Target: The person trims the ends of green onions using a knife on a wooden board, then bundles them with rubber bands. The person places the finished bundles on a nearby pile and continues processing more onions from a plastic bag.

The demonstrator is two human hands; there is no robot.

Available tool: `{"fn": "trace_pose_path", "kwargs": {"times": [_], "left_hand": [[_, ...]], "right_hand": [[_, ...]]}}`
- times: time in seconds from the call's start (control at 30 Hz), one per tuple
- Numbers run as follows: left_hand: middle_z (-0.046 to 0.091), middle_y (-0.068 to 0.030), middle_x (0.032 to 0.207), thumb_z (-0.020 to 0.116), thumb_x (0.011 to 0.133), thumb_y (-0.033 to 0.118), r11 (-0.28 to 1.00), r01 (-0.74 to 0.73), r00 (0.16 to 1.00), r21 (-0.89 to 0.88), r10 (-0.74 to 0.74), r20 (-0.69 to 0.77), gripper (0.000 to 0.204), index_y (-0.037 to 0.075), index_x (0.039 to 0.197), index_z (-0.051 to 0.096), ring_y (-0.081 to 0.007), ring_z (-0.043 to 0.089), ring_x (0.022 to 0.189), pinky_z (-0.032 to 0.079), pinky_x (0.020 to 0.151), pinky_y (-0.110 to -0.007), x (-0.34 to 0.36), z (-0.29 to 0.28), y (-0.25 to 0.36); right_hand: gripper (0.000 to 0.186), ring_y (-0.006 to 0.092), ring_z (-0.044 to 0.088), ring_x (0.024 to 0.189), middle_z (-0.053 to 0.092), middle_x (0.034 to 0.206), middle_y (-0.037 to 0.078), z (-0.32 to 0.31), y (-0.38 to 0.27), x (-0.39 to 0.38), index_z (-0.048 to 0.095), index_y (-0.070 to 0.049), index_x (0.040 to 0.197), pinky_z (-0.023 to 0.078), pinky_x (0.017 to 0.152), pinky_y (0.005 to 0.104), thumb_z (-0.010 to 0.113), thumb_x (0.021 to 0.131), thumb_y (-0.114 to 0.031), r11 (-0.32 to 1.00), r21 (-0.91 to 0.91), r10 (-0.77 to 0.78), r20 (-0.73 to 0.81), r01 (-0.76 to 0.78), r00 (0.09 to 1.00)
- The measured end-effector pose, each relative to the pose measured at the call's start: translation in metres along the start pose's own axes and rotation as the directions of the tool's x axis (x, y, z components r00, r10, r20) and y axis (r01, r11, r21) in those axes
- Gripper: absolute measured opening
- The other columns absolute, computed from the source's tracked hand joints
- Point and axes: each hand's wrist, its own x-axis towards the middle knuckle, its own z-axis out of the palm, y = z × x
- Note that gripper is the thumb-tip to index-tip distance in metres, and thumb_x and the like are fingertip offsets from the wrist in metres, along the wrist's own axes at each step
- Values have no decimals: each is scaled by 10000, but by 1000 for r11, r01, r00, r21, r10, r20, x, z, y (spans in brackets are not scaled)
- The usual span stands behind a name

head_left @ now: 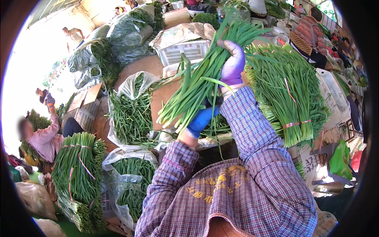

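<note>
A large bunch of Chinese chives point(197, 85) is raised at a slant in front of me, leafy tops at upper right and pale stem ends at lower left. My right hand point(233, 63), in a purple glove, is closed round its upper part. Against the lower side of the bunch is my left hand point(201, 120) in a blue glove, close to the stem ends; leaves hide most of its fingers. A few loose leaves dangle beneath it.
Tied chive bundles are stacked at right point(294, 91) and left point(77, 170). Clear plastic bags of loose greens point(132, 112) stand left of my hands. Beyond the bunch is a white crate point(183, 53). A seated person point(47, 138) is at far left.
</note>
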Motion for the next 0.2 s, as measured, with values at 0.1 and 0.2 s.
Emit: {"fn": "trace_pose_path", "kwargs": {"times": [0.1, 0.2], "left_hand": [[539, -110, 1296, 608, 840, 68, 925, 169, 984, -340, -178, 4, 523, 39, 1340, 458, -208, 579, 1086, 492, 915, -344, -27, 0, 10], [488, -138, 1360, 598, 841, 71, 751, 179, 982, -636, -175, 70, 580, 113, 1388, 411, -299, 559, 1145, 502, 906, -470, -39, -3, -2]], "right_hand": [[231, 221, 613, 813, 655, 913, 113, -3, 2, -4, 641, 8, 914, 507, 791, 364, 566, 830, -193, 999, -33, -2, -14, 2, 1000], [285, 219, 624, 855, 659, 933, 146, -22, 8, 7, 647, 29, 927, 499, 833, 350, 565, 814, -219, 998, -58, 5, 27, -3, 1000]]}}
